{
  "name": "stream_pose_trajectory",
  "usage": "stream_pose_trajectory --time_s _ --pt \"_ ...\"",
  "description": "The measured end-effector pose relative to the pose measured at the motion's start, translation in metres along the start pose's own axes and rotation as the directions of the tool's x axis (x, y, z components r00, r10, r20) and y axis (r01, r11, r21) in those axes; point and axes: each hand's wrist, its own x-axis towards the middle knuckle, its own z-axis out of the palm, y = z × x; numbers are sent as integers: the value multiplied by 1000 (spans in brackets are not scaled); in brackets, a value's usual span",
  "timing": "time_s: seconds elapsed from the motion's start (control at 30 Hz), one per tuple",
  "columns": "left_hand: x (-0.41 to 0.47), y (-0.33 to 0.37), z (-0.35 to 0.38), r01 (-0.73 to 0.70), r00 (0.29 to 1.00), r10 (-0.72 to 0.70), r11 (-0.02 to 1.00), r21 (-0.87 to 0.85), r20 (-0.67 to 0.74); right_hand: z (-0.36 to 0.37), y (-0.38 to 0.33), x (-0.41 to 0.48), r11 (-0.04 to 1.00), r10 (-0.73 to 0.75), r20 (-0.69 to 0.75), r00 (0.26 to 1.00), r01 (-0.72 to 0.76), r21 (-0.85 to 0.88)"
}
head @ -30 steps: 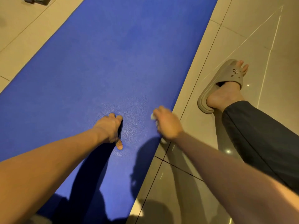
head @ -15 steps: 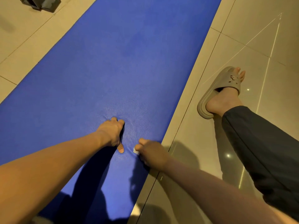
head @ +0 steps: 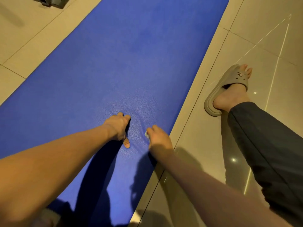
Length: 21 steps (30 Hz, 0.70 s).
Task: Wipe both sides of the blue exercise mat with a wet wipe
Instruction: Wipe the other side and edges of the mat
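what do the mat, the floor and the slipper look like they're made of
Blue mat: soft foam or rubber, matte, finely pebbled; it dimples under the left hand. Floor: glazed tile, probably ceramic; glossy, with grout lines and light glints. Slipper: moulded taupe foam or rubber, matte, thick one-piece sole.
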Motion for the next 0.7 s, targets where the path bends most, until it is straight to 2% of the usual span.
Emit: stream_pose_trajectory --time_s 0.07,0.2,0.23,0.27,0.3,0.37,0.43,0.53,0.6,0.7 --pt "-4 2 1 10 1000 -10 1000 -13 -11 16 -17 -38 991 -120 87 989 115 64" --pt "-20 3 19 34 986 -44 997 -63 -163 12 -23 -64 949 -305 199 931 315 -19" --pt "-26 2 27 20 973 -36 997 -75 -228 3 -15 -54 952 -273 209 939 295 -86" --pt "-35 -1 37 -4 956 -20 997 -83 -293 -8 -4 -42 967 -198 148 969 217 -131" --pt "-43 -6 48 -33 935 2 996 -81 -355 -18 11 -28 987 -89 54 995 95 -130" --pt "-64 -17 70 -76 899 35 994 -77 -437 -37 40 -4 988 117 -96 988 -126 -88" --pt "-85 -28 90 -81 891 29 992 -96 -454 -41 53 4 980 163 -137 977 -177 -96" --pt "-108 -40 111 -17 912 -17 997 -80 -409 -26 43 -4 977 196 -181 964 -208 -50" --pt "-124 -41 123 33 949 -37 999 -19 -313 -6 29 -28 977 203 -185 961 -211 -24" --pt "-128 -32 128 56 984 -38 993 100 -172 14 20 -47 973 229 -103 968 -231 -7"
